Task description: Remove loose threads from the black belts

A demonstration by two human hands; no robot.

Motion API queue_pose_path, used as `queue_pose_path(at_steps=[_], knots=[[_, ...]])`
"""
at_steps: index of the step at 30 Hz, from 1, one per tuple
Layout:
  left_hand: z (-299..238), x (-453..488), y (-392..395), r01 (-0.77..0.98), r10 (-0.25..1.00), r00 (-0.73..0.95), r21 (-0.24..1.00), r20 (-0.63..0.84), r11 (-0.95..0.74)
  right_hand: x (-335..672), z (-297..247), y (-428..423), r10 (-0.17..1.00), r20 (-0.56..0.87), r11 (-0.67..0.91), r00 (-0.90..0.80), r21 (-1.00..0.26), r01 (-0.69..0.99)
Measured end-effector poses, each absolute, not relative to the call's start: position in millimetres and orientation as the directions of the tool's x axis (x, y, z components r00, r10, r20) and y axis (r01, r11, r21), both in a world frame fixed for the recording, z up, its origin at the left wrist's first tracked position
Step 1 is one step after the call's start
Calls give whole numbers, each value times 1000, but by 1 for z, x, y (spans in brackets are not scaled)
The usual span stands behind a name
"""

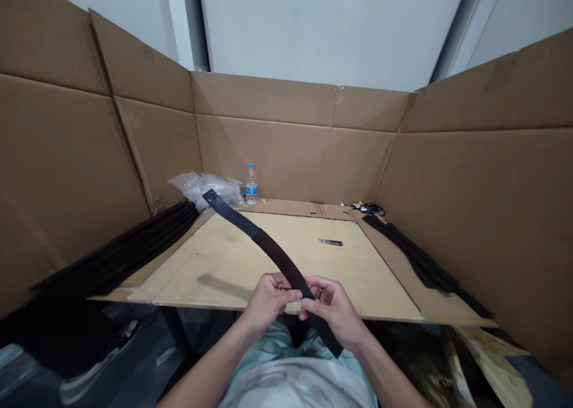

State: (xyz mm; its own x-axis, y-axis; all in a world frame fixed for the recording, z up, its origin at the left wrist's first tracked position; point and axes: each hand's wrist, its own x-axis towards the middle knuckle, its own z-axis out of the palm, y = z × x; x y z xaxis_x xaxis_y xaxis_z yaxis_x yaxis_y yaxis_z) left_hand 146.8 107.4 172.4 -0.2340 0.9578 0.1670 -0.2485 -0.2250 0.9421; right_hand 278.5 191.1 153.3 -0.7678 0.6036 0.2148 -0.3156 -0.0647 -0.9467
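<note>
A long dark strap [280,255] with a brownish middle section and black ends is held up over the front edge of the table. My left hand [273,300] pinches it from the left, thumb on top. Close beside it, my right hand [329,306] grips the same strap, thumb pressed on its face and fingers behind. One end of the strap reaches up and away to the left; the other hangs down below my right hand, toward my lap. What the fingertips do behind the strap is hidden.
On the wooden board [250,264] lie thread snips [331,242]. A water bottle [251,184] and clear plastic bags [210,187] stand at the back. Dark strips [147,241] are piled left, more dark straps [412,252] right. Cardboard walls [268,151] enclose the table.
</note>
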Motion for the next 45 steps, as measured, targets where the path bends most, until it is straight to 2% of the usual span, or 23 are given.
queue_pose_path(at_steps=[6, 12, 15, 19, 22, 24, 26, 29, 31, 35, 38, 40, 42, 44, 45], knots=[[163, 146, 112, -277, 958, -228, 932, 172, -233, 276, 152, 191, 660, 225, 10, -717, -957, -291], [158, 148, 115, -265, 945, -237, 921, 225, -286, 274, 158, 189, 546, 348, 120, -762, -933, -340], [163, 149, 112, -198, 928, -287, 933, 238, -300, 279, 160, 191, 480, 349, 152, -805, -936, -316], [167, 152, 105, -122, 917, -306, 945, 256, -305, 295, 159, 197, 330, 196, 42, -924, -980, -193], [169, 153, 101, -149, 910, -325, 937, 256, -317, 305, 158, 207, 131, 42, -38, -990, -998, -47], [171, 152, 98, -193, 900, -353, 921, 258, -339, 310, 159, 215, 1, -97, 3, -995, -995, 97], [177, 150, 95, -246, 880, -400, 895, 256, -373, 317, 162, 225, -25, -236, 70, -971, -970, 234], [189, 142, 89, -322, 847, -471, 846, 247, -426, 334, 170, 242, 67, -391, 224, -918, -891, 396], [197, 136, 86, -347, 810, -531, 809, 248, -474, 351, 175, 255, 197, -515, 359, -835, -754, 550], [206, 127, 83, -327, 759, -599, 787, 255, -522, 389, 184, 275, 453, -509, 346, -732, -656, 671], [208, 128, 84, -288, 725, -637, 793, 261, -538, 419, 196, 276, 582, -462, 303, -669, -640, 706], [209, 128, 84, -256, 701, -657, 793, 277, -552, 437, 208, 270, 676, -350, 298, -649, -675, 675], [210, 127, 83, -227, 683, -665, 791, 301, -569, 453, 220, 260, 784, -153, 350, -601, -691, 632], [211, 125, 82, -208, 672, -668, 785, 321, -583, 462, 231, 248, 897, 242, 431, -370, -668, 606], [212, 123, 82, -204, 669, -668, 784, 327, -587, 463, 236, 241, 864, 464, 485, -193, -670, 562]])
